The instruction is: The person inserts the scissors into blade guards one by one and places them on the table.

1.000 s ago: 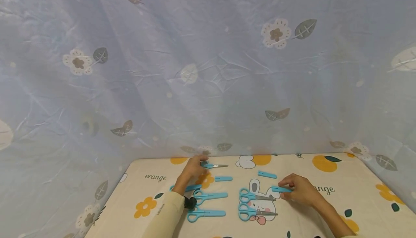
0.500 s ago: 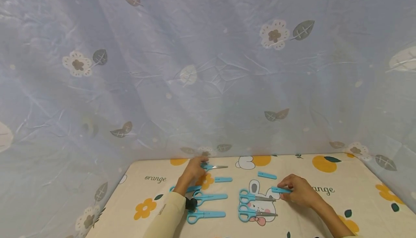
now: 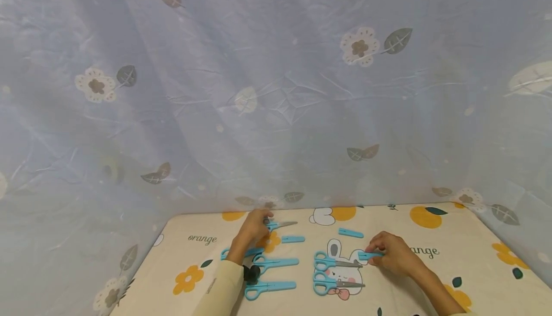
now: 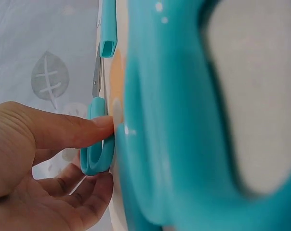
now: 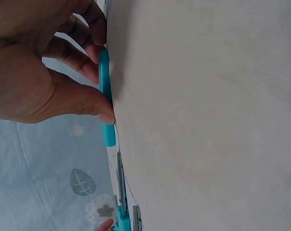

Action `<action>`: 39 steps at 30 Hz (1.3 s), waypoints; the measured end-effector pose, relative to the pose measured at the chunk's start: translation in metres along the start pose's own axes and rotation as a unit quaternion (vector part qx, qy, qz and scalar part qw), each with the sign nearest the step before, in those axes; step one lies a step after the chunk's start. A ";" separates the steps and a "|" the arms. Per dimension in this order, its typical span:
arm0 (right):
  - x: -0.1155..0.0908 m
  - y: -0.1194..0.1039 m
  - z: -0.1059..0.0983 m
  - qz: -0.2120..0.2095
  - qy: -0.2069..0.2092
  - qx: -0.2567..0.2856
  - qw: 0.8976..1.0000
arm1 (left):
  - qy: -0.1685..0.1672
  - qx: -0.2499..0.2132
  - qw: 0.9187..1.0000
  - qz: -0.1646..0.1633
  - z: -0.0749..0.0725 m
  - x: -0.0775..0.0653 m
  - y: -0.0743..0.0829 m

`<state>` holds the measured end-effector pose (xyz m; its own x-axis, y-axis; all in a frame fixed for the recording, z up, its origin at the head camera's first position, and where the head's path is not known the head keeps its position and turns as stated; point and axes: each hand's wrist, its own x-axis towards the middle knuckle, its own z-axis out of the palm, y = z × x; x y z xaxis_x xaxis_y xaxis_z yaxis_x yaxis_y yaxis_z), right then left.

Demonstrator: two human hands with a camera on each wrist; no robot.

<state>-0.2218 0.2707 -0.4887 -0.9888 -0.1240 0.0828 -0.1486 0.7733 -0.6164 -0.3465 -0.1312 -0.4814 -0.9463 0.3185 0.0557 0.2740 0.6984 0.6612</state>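
At the far left, my left hand [image 3: 255, 226] holds the light-blue handle of a pair of scissors [image 3: 286, 223] between thumb and fingers. Its bare blades point right, and the grip shows closer in the left wrist view, on the handle [image 4: 98, 154]. To the right, my right hand [image 3: 393, 254] pinches a light-blue blade cover [image 3: 364, 255] lying along the table surface. Two uncovered pairs of scissors, an upper one [image 3: 329, 262] and a lower one [image 3: 327, 284], lie left of that cover, blades toward it. Two loose covers, one left [image 3: 293, 239] and one right [image 3: 350, 233], lie farther back.
Below my left hand lie covered scissors, one partly behind the wrist [image 3: 254, 251], another in the middle [image 3: 280, 262] and a third in front [image 3: 276, 286]. The patterned tablecloth [image 3: 431, 282] ends at a hanging grey-blue curtain [image 3: 276, 162].
The head view has shifted slightly. The scissors in my left hand have turned a little, handle end nearer. My right hand keeps its pinch on the cover.
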 end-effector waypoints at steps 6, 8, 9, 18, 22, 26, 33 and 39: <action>0.001 -0.003 -0.002 0.013 -0.012 -0.004 1.000 | -0.001 -0.019 1.000 -0.003 -0.001 -0.001 0.000; 0.001 -0.003 -0.004 0.012 -0.018 0.000 1.000 | -0.002 -0.022 1.000 -0.007 -0.001 -0.001 0.001; 0.001 -0.004 -0.005 0.012 -0.020 0.002 1.000 | -0.002 -0.022 1.000 -0.009 -0.001 -0.001 0.002; 0.002 -0.005 -0.013 0.024 -0.027 0.009 0.999 | 0.002 -0.026 0.999 -0.020 -0.003 -0.002 0.006; 0.003 -0.004 -0.012 0.028 -0.030 0.016 0.999 | 0.005 -0.024 1.000 -0.020 -0.002 -0.006 0.005; 0.003 -0.004 -0.011 0.029 -0.027 0.018 0.999 | 0.007 -0.021 1.000 -0.016 -0.002 -0.009 0.004; 0.003 -0.003 -0.011 0.036 -0.014 0.016 0.999 | 0.008 -0.063 0.997 -0.032 -0.004 -0.011 0.006; 0.002 -0.004 -0.014 0.036 -0.010 0.016 0.999 | 0.004 -0.084 0.996 -0.035 -0.006 -0.013 0.009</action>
<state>-0.2233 0.2757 -0.4750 -0.9963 -0.0826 0.0219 -0.0772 0.7598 -0.6456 -0.3326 -0.1325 -0.4717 -0.9636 0.2670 0.0108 0.1753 0.6013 0.7796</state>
